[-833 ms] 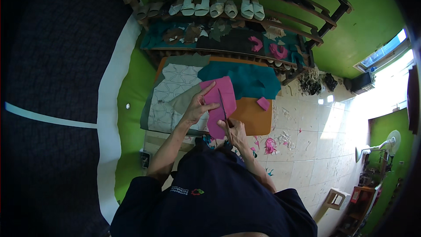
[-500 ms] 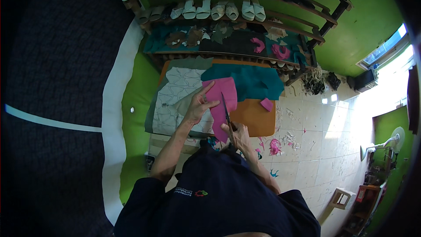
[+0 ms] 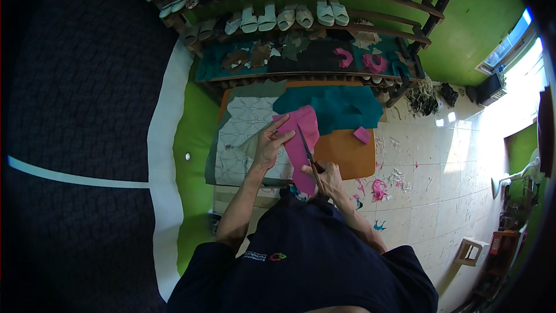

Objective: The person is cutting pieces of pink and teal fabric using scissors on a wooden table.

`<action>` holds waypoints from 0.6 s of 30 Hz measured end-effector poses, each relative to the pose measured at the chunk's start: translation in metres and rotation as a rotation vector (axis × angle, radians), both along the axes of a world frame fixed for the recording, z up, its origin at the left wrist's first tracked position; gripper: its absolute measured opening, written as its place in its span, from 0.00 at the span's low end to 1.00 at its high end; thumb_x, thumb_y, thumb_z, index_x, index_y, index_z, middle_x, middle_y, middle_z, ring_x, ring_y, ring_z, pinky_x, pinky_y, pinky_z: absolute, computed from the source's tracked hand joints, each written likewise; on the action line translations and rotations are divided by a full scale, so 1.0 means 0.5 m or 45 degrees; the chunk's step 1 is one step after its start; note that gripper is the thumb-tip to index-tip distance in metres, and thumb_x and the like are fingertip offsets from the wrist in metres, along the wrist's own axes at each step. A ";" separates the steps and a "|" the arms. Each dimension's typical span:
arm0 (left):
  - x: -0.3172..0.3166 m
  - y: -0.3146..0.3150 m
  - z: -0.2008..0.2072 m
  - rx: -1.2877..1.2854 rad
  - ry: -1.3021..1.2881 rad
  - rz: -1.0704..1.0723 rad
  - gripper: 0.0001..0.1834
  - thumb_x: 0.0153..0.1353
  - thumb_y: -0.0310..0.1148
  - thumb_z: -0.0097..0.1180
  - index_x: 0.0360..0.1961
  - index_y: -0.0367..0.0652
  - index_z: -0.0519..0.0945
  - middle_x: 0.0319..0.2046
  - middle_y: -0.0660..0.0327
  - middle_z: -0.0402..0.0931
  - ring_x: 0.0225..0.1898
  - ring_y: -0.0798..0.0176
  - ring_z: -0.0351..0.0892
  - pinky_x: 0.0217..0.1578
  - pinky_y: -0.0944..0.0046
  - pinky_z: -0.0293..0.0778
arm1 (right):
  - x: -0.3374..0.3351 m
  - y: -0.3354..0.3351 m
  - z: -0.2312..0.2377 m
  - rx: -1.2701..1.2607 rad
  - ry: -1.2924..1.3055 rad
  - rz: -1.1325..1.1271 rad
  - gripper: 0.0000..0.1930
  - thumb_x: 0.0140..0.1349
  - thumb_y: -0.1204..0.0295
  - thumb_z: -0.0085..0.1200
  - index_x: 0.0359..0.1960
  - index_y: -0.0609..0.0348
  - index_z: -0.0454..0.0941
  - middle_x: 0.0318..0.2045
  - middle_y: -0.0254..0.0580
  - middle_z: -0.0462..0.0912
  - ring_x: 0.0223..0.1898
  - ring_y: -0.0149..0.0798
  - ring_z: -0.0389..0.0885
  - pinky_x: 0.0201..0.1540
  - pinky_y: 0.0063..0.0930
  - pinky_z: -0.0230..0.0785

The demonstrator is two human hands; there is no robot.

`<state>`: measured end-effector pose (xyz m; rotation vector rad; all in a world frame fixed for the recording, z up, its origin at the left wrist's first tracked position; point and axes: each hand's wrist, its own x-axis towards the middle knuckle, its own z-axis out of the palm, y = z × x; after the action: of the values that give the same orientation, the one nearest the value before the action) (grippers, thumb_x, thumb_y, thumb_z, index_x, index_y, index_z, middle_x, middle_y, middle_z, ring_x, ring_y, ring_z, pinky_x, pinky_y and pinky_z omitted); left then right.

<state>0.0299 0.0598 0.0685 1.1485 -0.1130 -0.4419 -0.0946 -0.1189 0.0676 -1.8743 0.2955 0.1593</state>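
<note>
My left hand (image 3: 269,146) grips a pink sheet of material (image 3: 296,152) by its left side, thumb on top and fingers along the edge. In my right hand (image 3: 328,178) is a pair of scissors (image 3: 313,165), its blades pointing up and away across the sheet. The blades lie at the slit on the sheet's right half. Beneath the left hand lies a pale sheet with drawn outlines (image 3: 243,119). A teal piece of material (image 3: 330,107) spreads beyond the pink one. To the right sits a small pink scrap (image 3: 362,134) on the orange-brown table (image 3: 350,159).
Beyond the table stands a wooden rack (image 3: 370,32) with several pairs of shoes and sandals (image 3: 267,18), plus scraps on its lowest shelf. Pink cuttings (image 3: 379,191) and pale shreds litter the tiled floor (image 3: 423,208) at right. A green wall (image 3: 194,185) is on the left.
The whole view has shifted slightly, moving the scene rightward. Both hands keep their holds on the pink sheet and scissors, and the sheet's far right part has changed shape, now more bent.
</note>
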 end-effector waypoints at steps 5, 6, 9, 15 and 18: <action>-0.008 -0.009 0.006 0.010 -0.092 -0.148 0.40 0.58 0.15 0.61 0.72 0.38 0.61 0.57 0.52 0.76 0.52 0.65 0.80 0.54 0.66 0.77 | 0.002 0.002 -0.002 -0.025 -0.058 0.000 0.36 0.57 0.39 0.61 0.18 0.68 0.73 0.13 0.40 0.68 0.19 0.33 0.65 0.24 0.39 0.60; -0.012 -0.010 0.003 0.022 -0.122 -0.187 0.41 0.58 0.14 0.61 0.72 0.39 0.60 0.58 0.53 0.75 0.52 0.65 0.80 0.54 0.67 0.76 | 0.003 0.003 0.001 -0.030 -0.089 -0.010 0.36 0.58 0.39 0.60 0.19 0.68 0.73 0.13 0.41 0.69 0.19 0.34 0.66 0.24 0.40 0.60; -0.022 -0.027 0.007 0.012 -0.156 -0.104 0.42 0.57 0.15 0.62 0.73 0.39 0.59 0.57 0.55 0.75 0.51 0.68 0.79 0.54 0.69 0.75 | 0.008 0.000 -0.005 -0.016 -0.122 -0.052 0.36 0.57 0.40 0.62 0.18 0.67 0.73 0.12 0.40 0.69 0.18 0.34 0.66 0.23 0.39 0.61; -0.026 -0.031 0.015 0.020 -0.148 -0.073 0.41 0.57 0.16 0.63 0.72 0.38 0.61 0.57 0.55 0.75 0.52 0.69 0.78 0.54 0.70 0.75 | 0.006 -0.002 -0.011 -0.035 -0.104 -0.073 0.34 0.55 0.41 0.65 0.17 0.65 0.72 0.11 0.37 0.67 0.16 0.32 0.65 0.22 0.37 0.60; -0.011 -0.018 -0.009 0.018 -0.057 -0.021 0.41 0.58 0.17 0.63 0.72 0.39 0.61 0.58 0.56 0.75 0.52 0.69 0.78 0.54 0.69 0.75 | 0.005 0.002 0.002 -0.022 -0.095 -0.039 0.34 0.56 0.41 0.64 0.18 0.66 0.74 0.12 0.38 0.68 0.17 0.32 0.66 0.22 0.38 0.60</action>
<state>0.0244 0.0510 0.0639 1.1727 -0.1583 -0.4326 -0.0922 -0.1179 0.0688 -1.8869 0.2748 0.0666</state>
